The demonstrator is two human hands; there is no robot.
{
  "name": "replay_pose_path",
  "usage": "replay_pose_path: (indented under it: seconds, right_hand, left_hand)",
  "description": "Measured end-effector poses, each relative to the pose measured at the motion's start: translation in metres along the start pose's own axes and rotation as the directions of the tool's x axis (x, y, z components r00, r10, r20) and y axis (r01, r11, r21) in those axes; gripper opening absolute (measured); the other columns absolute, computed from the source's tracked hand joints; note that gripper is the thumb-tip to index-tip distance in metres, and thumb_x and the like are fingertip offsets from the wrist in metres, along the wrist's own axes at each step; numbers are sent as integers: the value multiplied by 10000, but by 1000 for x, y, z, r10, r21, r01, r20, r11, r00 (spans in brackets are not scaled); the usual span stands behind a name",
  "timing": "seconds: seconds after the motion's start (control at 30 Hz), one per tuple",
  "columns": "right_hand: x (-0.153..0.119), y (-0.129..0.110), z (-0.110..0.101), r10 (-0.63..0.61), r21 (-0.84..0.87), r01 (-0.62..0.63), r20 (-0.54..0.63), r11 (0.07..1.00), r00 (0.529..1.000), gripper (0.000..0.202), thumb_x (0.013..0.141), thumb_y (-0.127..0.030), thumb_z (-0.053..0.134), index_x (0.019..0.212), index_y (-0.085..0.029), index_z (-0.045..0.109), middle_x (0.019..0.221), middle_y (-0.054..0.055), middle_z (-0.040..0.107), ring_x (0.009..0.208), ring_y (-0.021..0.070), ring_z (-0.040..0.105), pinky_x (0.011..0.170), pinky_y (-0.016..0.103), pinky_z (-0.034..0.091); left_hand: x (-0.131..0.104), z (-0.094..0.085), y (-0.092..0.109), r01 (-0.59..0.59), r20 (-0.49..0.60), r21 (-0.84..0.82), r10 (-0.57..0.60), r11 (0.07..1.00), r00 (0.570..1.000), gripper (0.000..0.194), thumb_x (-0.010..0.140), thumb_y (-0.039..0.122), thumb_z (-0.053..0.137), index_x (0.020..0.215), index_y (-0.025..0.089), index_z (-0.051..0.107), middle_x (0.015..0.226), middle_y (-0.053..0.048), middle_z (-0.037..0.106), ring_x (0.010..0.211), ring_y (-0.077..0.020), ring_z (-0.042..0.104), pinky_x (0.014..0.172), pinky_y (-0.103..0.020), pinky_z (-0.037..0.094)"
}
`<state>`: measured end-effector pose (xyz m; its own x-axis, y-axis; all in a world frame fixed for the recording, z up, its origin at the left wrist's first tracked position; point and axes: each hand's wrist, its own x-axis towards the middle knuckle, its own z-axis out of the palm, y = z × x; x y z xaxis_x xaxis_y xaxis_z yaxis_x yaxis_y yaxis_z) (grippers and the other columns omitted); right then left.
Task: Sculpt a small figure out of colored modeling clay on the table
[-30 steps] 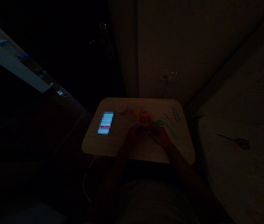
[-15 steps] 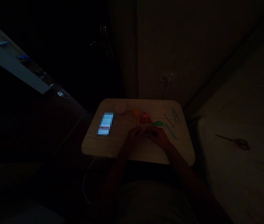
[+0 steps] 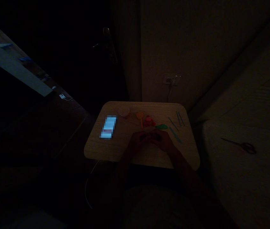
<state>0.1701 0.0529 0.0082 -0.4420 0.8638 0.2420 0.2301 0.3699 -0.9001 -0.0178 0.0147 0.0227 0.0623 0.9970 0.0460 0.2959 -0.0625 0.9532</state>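
Observation:
My left hand (image 3: 138,139) and my right hand (image 3: 161,139) meet over the front middle of a small wooden table (image 3: 113,151). Their fingers are curled together; whatever they hold, if anything, is lost in the dark. Just beyond the fingertips sits a red lumpy piece (image 3: 149,120). To its left lies an orange tool (image 3: 140,118) with a broad head and a thin handle. A green leaf-shaped piece (image 3: 161,126) rests close to my right hand. Several thin blue-green sticks (image 3: 175,135) are spread over the table's right side.
A lit phone (image 3: 108,127) lies on the table's left, near a round pinkish tub (image 3: 124,112). Scissors (image 3: 245,146) rest on a pale surface at the right. Behind the table a wall socket (image 3: 171,79) has a plug in it. A white cable (image 3: 86,186) hangs at the left.
My two hands have come together, closing the small gap between their fingertips. The things on the table have stayed in place.

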Motion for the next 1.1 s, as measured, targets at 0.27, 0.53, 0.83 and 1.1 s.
replay_pose_path:
  seconds: [0.27,0.53,0.83,1.1]
  right_hand:
    - [-2,-3,2,-20,-67,19,-9,998,1000,294,934,-480,679,842,-201,701,735,23,673,670,172,595,639,290,455]
    - [-1,-16,3,-60,-110,69,86,992,994,298,1037,-457,505,933,-219,650,864,49,700,777,202,638,732,319,455]
    - [-4,-14,1,31,60,-27,-59,998,998,464,1050,-535,435,720,-229,548,645,9,566,619,169,531,635,319,404]
    - [1,-2,-4,216,263,-126,-349,957,912,468,1039,-563,424,702,-247,496,607,-20,495,568,156,470,562,298,391]
  left_hand:
    - [1,0,-3,-21,-20,27,22,999,1000,290,906,406,658,798,147,730,770,-27,708,716,-153,598,670,-251,455]
    - [2,2,-4,-60,-38,7,61,998,997,278,932,395,637,824,149,711,795,-23,696,750,-149,594,707,-246,482]
    - [1,3,2,-59,17,3,59,998,998,288,930,395,630,791,150,694,773,-11,669,725,-137,561,697,-242,446]
    - [1,-3,5,46,-58,-38,-48,998,997,270,895,393,653,817,145,724,771,-18,700,730,-150,610,676,-244,461]
